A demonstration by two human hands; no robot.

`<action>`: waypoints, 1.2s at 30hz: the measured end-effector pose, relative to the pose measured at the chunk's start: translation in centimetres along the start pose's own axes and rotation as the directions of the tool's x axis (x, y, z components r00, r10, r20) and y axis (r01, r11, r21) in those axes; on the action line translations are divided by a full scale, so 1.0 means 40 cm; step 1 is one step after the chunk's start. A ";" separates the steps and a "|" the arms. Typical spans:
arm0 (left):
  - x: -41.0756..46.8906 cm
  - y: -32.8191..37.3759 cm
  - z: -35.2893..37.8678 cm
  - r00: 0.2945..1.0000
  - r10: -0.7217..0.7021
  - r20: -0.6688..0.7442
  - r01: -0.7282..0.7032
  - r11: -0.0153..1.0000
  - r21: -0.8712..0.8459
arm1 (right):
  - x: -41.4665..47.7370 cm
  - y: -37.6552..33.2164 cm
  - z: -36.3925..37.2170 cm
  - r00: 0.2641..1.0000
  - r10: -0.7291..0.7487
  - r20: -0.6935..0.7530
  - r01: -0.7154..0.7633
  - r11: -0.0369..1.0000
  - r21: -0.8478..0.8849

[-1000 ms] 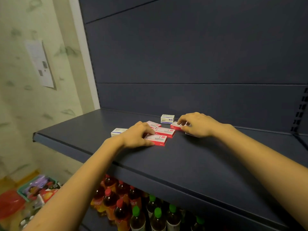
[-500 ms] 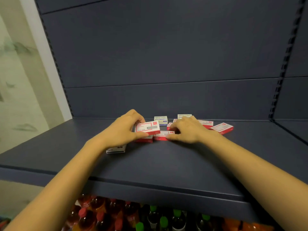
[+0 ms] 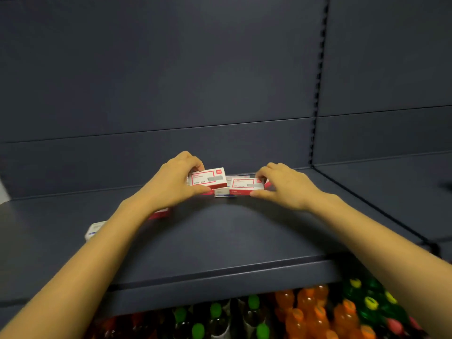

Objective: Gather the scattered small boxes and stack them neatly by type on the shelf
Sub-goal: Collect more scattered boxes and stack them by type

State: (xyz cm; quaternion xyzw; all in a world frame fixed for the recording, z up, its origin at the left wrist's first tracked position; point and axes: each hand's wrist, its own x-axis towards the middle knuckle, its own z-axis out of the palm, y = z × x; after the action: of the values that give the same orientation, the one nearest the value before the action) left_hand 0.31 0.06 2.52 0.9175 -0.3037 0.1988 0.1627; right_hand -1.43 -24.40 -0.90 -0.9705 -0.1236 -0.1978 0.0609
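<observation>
My left hand (image 3: pixel 171 183) grips a red-and-white small box (image 3: pixel 208 179), held slightly above the dark shelf (image 3: pixel 220 236). My right hand (image 3: pixel 286 185) pinches a second red-and-white box (image 3: pixel 245 185) just to its right, low over the shelf. Between and under them lies a white box with blue print (image 3: pixel 223 192). Another red box (image 3: pixel 160 213) peeks out beside my left forearm. A white box (image 3: pixel 94 230) lies at the left, partly hidden by that arm.
The shelf's back panel (image 3: pixel 171 94) rises behind the boxes, with a slotted upright (image 3: pixel 318 81) to the right. Below the shelf stand bottles with green caps (image 3: pixel 215 311) and orange bottles (image 3: pixel 315 311).
The view has swung right. My left hand has lifted its red box higher. My right hand has picked up a red box and brought it beside the left one.
</observation>
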 end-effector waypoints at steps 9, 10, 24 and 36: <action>0.154 0.322 0.126 0.978 0.207 -0.011 -0.207 0.966 -0.155 | -0.268 0.276 -0.178 0.971 0.223 -0.087 -0.229 0.971 -0.066; 0.167 0.367 0.142 0.973 0.230 -0.013 -0.228 0.957 -0.176 | -0.305 0.305 -0.197 0.966 0.241 -0.092 -0.248 0.966 -0.076; 0.245 0.995 0.387 0.924 0.380 -0.044 -0.370 0.860 -0.351 | -0.793 0.740 -0.407 0.899 0.424 -0.106 -0.437 0.881 -0.182; 0.369 1.388 0.561 0.891 0.453 -0.041 -0.434 0.820 -0.374 | -1.052 1.056 -0.505 0.827 0.548 -0.126 -0.562 0.794 -0.234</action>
State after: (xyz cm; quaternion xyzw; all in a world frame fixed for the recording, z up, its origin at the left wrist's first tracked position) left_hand -17.39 -58.97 -0.26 0.7783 -0.5447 0.1467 0.2759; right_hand -35.23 -77.47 -2.15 -0.9578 0.1950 -0.2109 -0.0088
